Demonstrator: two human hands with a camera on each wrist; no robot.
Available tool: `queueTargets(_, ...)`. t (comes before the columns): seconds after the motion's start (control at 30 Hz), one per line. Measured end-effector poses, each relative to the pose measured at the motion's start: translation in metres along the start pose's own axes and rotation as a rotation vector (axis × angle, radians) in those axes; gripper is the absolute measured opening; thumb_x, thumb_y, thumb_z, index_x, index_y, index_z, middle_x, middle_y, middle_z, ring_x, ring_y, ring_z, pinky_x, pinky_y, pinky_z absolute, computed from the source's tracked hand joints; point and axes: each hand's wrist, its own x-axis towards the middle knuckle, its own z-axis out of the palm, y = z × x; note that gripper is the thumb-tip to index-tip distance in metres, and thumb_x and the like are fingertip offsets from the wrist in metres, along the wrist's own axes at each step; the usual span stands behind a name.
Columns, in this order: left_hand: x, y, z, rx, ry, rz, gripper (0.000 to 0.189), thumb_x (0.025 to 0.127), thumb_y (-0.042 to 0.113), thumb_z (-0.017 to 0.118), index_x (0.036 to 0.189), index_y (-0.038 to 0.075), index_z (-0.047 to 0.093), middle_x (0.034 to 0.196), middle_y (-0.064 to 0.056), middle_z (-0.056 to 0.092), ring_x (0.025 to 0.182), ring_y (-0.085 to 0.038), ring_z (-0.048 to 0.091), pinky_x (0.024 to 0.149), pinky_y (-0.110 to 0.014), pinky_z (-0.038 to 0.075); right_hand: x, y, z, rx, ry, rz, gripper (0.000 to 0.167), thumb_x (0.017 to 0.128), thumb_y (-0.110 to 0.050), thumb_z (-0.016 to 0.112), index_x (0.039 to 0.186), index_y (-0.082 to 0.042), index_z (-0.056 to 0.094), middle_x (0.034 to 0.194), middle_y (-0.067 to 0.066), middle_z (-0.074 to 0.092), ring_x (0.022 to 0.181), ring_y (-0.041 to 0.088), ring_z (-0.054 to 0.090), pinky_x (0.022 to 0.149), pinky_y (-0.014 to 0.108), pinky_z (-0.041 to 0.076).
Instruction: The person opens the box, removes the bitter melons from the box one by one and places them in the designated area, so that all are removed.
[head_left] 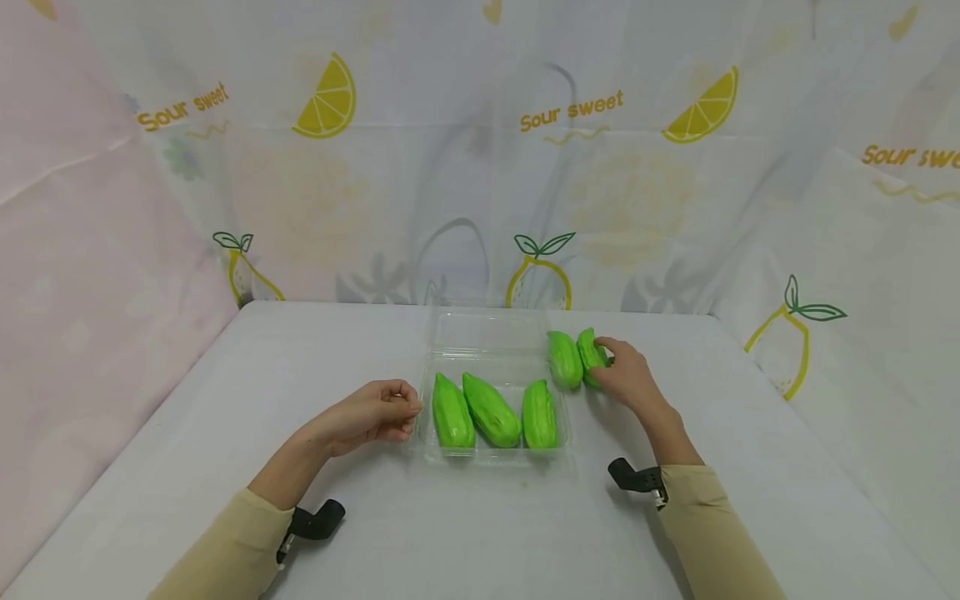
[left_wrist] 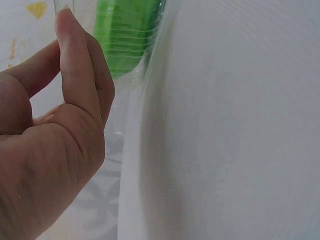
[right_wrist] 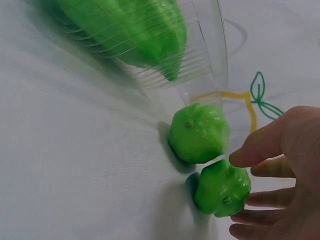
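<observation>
My left hand (head_left: 378,414) pinches the left rim of a clear plastic clamshell box (head_left: 491,457), thumb against fingers. Inside the box lie a left bitter melon (head_left: 453,414), a slanted middle one (head_left: 491,410) and a right one (head_left: 539,415), all bright green and ridged. Beyond the box's right side, two more rest on the table: a nearer bitter melon (head_left: 566,360) and an outer bitter melon (right_wrist: 223,189). My right hand (head_left: 627,375) is at the outer one, thumb and fairly straight fingers spread about it. Whether the fingertips touch it is partly hidden.
The box's lid (head_left: 489,332) is folded back toward the rear of the white table (head_left: 337,342). A printed lemon-pattern cloth (head_left: 450,192) hangs behind and at both sides. Black wrist cameras (head_left: 321,519) sit at the person's cuffs.
</observation>
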Motion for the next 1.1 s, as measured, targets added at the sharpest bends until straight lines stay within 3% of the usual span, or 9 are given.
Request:
queueTargets(0.33, 0.000, 0.000, 0.001, 0.000, -0.002, 0.008, 0.015, 0.100, 0.016, 0.059, 0.103, 0.004, 0.051, 0.081, -0.001, 0.058, 0.071, -0.008, 0.059, 0.066, -0.018, 0.058, -0.005, -0.011, -0.011, 0.009, 0.000, -0.002, 0.061, 0.087, -0.013, 0.050, 0.147, -0.001, 0.042, 0.151, 0.028, 0.040, 0.133, 0.048, 0.046, 0.098, 0.057, 0.049)
queueTargets(0.73, -0.001, 0.000, 0.001, 0.003, 0.001, 0.007, 0.015, 0.100, 0.016, 0.060, 0.102, 0.004, 0.051, 0.080, -0.001, 0.058, 0.071, -0.008, 0.058, 0.065, -0.018, 0.057, -0.012, -0.024, -0.017, -0.011, -0.015, -0.143, 0.058, 0.091, -0.018, 0.055, 0.146, -0.003, 0.044, 0.151, 0.023, 0.043, 0.132, 0.047, 0.048, 0.101, 0.060, 0.046)
queueTargets(1.1, 0.001, -0.001, 0.000, -0.002, -0.007, 0.011, 0.014, 0.100, 0.016, 0.059, 0.102, 0.004, 0.051, 0.081, -0.001, 0.058, 0.072, -0.008, 0.059, 0.066, -0.018, 0.057, -0.024, -0.046, -0.021, -0.002, -0.049, -0.195, 0.057, 0.094, -0.022, 0.058, 0.147, -0.007, 0.046, 0.153, 0.019, 0.042, 0.133, 0.044, 0.048, 0.097, 0.057, 0.050)
